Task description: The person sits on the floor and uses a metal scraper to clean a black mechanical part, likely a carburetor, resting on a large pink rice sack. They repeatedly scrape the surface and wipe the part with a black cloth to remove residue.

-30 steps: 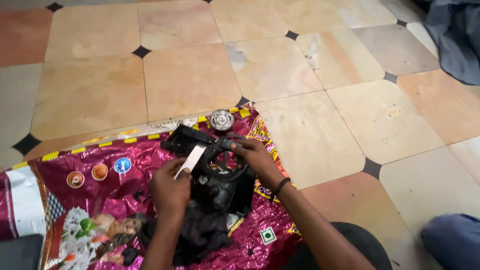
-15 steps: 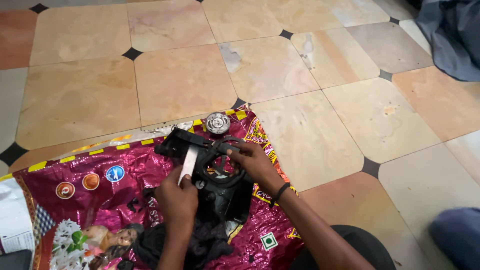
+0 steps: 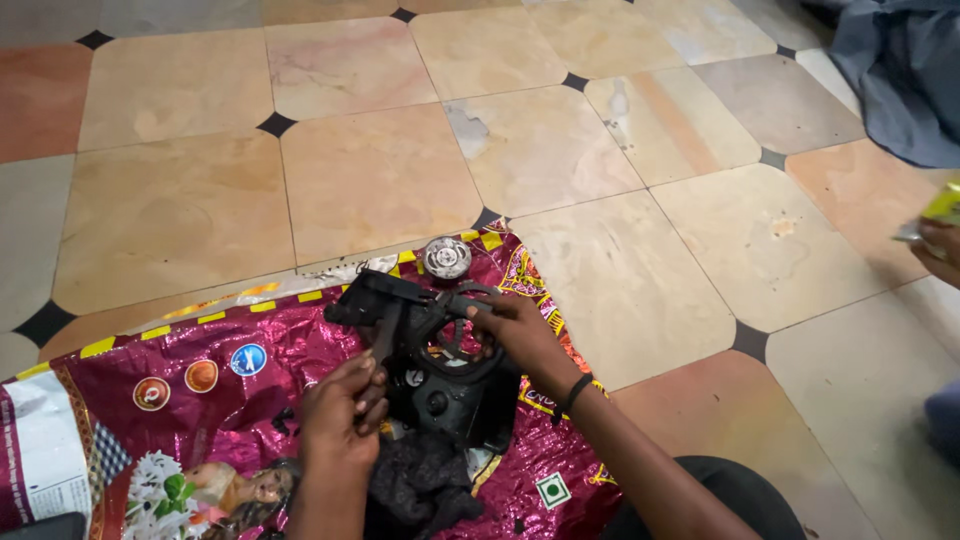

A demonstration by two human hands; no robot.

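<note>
A black machine part (image 3: 440, 350) with a round opening lies on a shiny magenta printed sheet (image 3: 200, 385) spread on the floor. My right hand (image 3: 520, 335) grips the part at its ring on the right side. My left hand (image 3: 340, 405) is closed on a thin flat tool (image 3: 385, 335) whose tip points up against the part's left arm. A dark cloth (image 3: 415, 485) lies under the part, near my wrists. A small round silver piece (image 3: 446, 257) sits just beyond the part at the sheet's far edge.
Large beige and orange floor tiles (image 3: 380, 170) with small black diamond insets surround the sheet. A blue-grey cloth (image 3: 900, 80) lies at the far right corner. Another person's hand (image 3: 940, 245) holds something yellow-green at the right edge.
The flat tool in my left hand, pale before, now looks dark and lies against the part. The camera view has shifted slightly; my right hand keeps its grip.
</note>
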